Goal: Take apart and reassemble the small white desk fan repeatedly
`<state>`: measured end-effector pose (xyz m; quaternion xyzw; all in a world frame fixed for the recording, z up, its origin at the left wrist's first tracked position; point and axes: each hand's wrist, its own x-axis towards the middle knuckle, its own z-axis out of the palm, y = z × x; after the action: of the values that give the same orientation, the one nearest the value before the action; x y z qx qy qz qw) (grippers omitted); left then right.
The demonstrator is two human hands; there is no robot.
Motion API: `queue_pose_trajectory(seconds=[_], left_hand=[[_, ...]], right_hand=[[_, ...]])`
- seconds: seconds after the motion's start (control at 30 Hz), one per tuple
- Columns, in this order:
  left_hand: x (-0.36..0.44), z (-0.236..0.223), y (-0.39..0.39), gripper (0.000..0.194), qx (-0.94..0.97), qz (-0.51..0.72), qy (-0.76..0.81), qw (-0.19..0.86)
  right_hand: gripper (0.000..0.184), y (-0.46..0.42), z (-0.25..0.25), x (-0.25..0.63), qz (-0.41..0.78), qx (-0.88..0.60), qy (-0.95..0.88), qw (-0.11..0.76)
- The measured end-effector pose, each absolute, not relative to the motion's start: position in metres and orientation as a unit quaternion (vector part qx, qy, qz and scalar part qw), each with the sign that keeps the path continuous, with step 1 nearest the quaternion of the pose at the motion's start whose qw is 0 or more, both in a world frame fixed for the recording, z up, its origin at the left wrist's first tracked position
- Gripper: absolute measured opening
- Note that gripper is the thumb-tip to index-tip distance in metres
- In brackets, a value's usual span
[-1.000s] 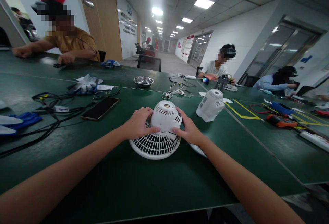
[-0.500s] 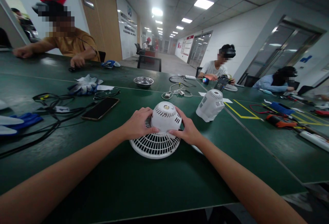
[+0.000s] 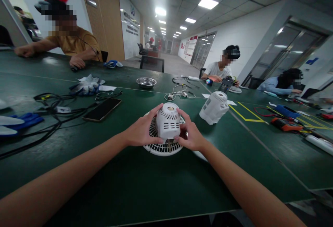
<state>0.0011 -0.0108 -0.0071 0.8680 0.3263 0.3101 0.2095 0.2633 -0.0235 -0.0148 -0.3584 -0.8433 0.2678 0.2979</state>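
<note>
Between my hands is a white fan motor housing (image 3: 169, 123) with slots around its side and a round hole on top. It sits over a white fan grille (image 3: 160, 150) with radial ribs, lying on the green table. My left hand (image 3: 144, 129) is closed on the housing's left side, thumb at the lower front edge. My right hand (image 3: 191, 134) grips the opposite side with its thumb also low at the front. A white curved piece (image 3: 200, 155) lies partly hidden beneath my right forearm. To the right stands a second white housing (image 3: 214, 108).
At left lie a phone (image 3: 102, 109), black cables (image 3: 56, 119) and gloves (image 3: 87, 85). A metal bowl (image 3: 146, 82) and a white cable (image 3: 182, 93) are farther back. An orange multimeter (image 3: 286, 124) lies at right. Several people sit around the table.
Both hands have turned the housing, so its side slots now face me and a gap shows at its lower front. The grille has shifted slightly right with it.
</note>
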Motion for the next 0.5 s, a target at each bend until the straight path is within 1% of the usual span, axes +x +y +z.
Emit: queue_pose_trajectory(seconds=[0.2, 0.3, 0.5], left_hand=[[0.0091, -0.0092, -0.0153, 0.121, 0.859, 0.32, 0.351, 0.192], [0.0102, -0.0073, -0.0165, 0.119, 0.863, 0.319, 0.351, 0.175], [0.0086, -0.0053, -0.0141, 0.1, 0.875, 0.312, 0.34, 0.143]], right_hand=[[0.098, -0.0214, -0.012, 0.2634, 0.293, -0.347, -0.84, 0.296], [0.097, -0.0229, -0.0106, 0.2608, 0.292, -0.349, -0.838, 0.3], [0.094, -0.0268, -0.0071, 0.2566, 0.272, -0.367, -0.837, 0.302]])
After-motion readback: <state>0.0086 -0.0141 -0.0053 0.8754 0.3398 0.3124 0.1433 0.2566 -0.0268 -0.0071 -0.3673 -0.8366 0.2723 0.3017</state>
